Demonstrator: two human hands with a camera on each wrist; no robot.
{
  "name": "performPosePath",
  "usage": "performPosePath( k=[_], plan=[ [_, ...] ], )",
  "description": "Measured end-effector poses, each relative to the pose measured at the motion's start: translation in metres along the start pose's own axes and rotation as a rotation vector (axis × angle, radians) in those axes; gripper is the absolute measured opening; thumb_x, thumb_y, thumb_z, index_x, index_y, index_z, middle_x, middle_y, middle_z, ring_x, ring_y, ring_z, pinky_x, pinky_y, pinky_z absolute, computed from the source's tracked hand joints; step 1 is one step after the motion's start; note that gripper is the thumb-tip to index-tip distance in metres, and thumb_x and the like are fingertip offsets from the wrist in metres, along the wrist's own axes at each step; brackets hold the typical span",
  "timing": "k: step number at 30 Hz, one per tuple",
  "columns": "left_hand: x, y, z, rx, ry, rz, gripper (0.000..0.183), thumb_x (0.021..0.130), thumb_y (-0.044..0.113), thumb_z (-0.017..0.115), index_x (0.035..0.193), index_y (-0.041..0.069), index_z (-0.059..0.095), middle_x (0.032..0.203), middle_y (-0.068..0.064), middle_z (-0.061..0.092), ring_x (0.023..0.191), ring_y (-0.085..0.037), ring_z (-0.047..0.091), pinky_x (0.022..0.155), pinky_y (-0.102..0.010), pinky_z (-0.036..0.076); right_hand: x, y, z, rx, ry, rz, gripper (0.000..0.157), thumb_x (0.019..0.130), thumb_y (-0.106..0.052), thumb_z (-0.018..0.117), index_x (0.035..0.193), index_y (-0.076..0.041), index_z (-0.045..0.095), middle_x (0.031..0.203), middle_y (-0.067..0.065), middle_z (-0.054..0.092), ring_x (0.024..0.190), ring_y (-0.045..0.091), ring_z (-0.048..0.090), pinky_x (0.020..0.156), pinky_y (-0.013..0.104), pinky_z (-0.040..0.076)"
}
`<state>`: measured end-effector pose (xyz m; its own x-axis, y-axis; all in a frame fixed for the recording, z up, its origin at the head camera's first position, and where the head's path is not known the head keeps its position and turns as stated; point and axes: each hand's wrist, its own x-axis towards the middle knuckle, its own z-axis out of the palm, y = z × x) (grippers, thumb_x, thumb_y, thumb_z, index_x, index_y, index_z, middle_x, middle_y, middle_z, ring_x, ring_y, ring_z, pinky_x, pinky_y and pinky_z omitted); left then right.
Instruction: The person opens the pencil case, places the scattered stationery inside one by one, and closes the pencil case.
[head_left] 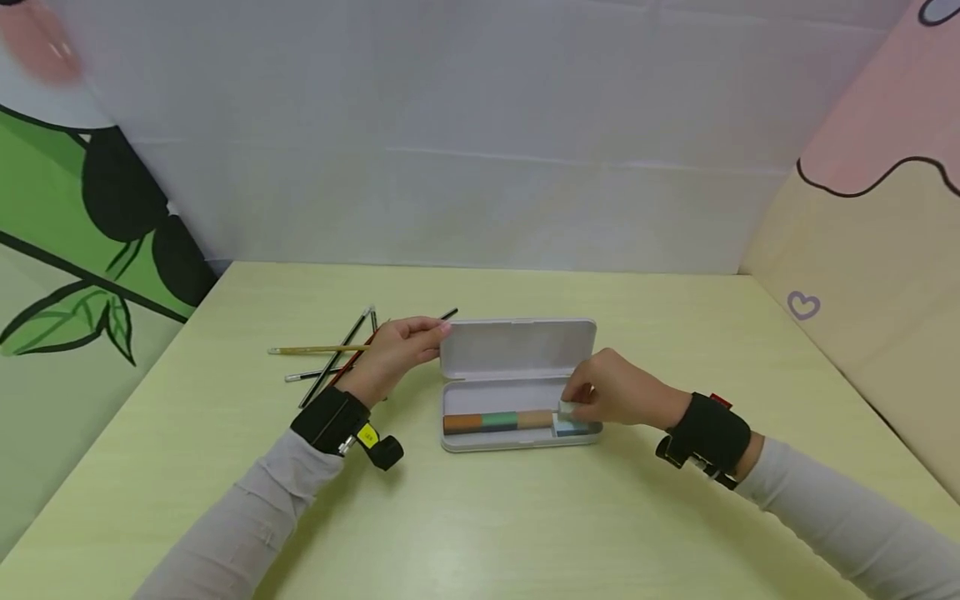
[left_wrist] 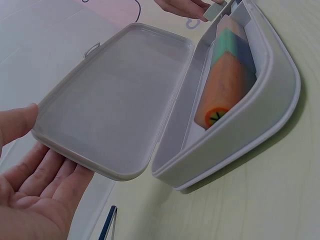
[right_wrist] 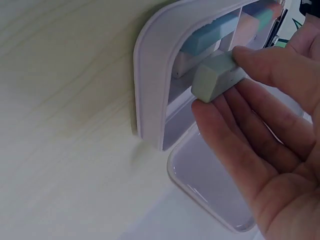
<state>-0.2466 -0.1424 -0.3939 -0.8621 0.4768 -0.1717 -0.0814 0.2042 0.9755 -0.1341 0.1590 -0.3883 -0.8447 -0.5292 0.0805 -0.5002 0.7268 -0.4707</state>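
Note:
A white pencil case (head_left: pixel 517 445) lies unfolded on the table, its lid (head_left: pixel 517 350) tilted up at the back. My left hand (head_left: pixel 397 354) grips the lid's left edge, thumb on the inner side and fingers behind. Over the right end of the tray, my right hand (head_left: pixel 618 387) pinches a pale green block-shaped eraser (right_wrist: pixel 215 77) between thumb and fingertips. Below it a blue-and-white eraser (right_wrist: pixel 210 35) lies in the right compartment. Left of that sit an orange block (left_wrist: pixel 225 85) with a fruit-slice pattern on its end, a green block (head_left: pixel 498 421) and a peach block (head_left: pixel 535 418).
Several pencils (head_left: pixel 318 350) lie crossed on the table (head_left: pixel 480 525) left of the case, partly behind my left hand. A white sheet (head_left: pixel 480 167) rises along the table's back edge. Painted walls (head_left: pixel 862 250) stand at the sides.

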Motion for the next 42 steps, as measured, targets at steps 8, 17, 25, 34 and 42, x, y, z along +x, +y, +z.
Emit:
performPosePath(
  k=[8, 17, 25, 34, 42],
  plan=[
    [0.0012, 0.0005, -0.0005, -0.005, 0.003, -0.004, 0.047, 0.094, 0.031, 0.062, 0.128, 0.000, 0.055, 0.140, -0.014, 0.051, 0.128, -0.028, 0.054, 0.108, -0.038, 0.046, 0.0050, -0.0031, 0.0054, -0.005, -0.032, 0.009, 0.011, 0.077, -0.002, 0.076, 0.086, -0.008, 0.077, 0.079, -0.001, 0.072, 0.068, 0.001, 0.058, 0.064, 0.015, 0.053],
    [0.0014, 0.0004, 0.0001, 0.000, 0.010, -0.001, 0.047, 0.094, 0.032, 0.062, 0.128, 0.000, 0.055, 0.140, -0.015, 0.052, 0.128, -0.027, 0.054, 0.109, -0.040, 0.045, 0.0072, -0.0030, 0.0057, -0.025, -0.037, -0.027, 0.011, 0.076, 0.000, 0.075, 0.084, -0.008, 0.076, 0.079, -0.001, 0.072, 0.068, 0.002, 0.058, 0.063, 0.016, 0.052],
    [0.0025, -0.0005, 0.0012, 0.001, 0.012, -0.007, 0.047, 0.094, 0.032, 0.062, 0.128, 0.000, 0.056, 0.139, -0.014, 0.052, 0.127, -0.026, 0.055, 0.109, -0.038, 0.046, 0.0063, -0.0012, 0.0058, -0.028, -0.049, -0.038, 0.013, 0.077, 0.001, 0.074, 0.086, -0.008, 0.077, 0.080, 0.000, 0.072, 0.070, 0.004, 0.060, 0.066, 0.018, 0.054],
    [0.0027, -0.0022, 0.0013, 0.006, 0.021, 0.005, 0.045, 0.096, 0.028, 0.060, 0.129, -0.001, 0.054, 0.140, -0.016, 0.051, 0.127, -0.028, 0.054, 0.109, -0.039, 0.045, 0.0076, 0.0001, 0.0067, -0.054, -0.051, -0.064, 0.013, 0.076, 0.002, 0.074, 0.086, -0.007, 0.076, 0.079, 0.000, 0.071, 0.070, 0.004, 0.058, 0.065, 0.017, 0.053],
    [0.0021, -0.0036, 0.0019, 0.008, 0.022, 0.009, 0.042, 0.096, 0.029, 0.059, 0.127, 0.000, 0.056, 0.139, -0.015, 0.052, 0.128, -0.027, 0.054, 0.108, -0.038, 0.046, 0.0074, -0.0012, 0.0081, -0.049, -0.060, -0.071, 0.012, 0.077, 0.002, 0.073, 0.083, -0.008, 0.076, 0.076, -0.002, 0.070, 0.067, 0.003, 0.056, 0.063, 0.015, 0.050]
  ],
)
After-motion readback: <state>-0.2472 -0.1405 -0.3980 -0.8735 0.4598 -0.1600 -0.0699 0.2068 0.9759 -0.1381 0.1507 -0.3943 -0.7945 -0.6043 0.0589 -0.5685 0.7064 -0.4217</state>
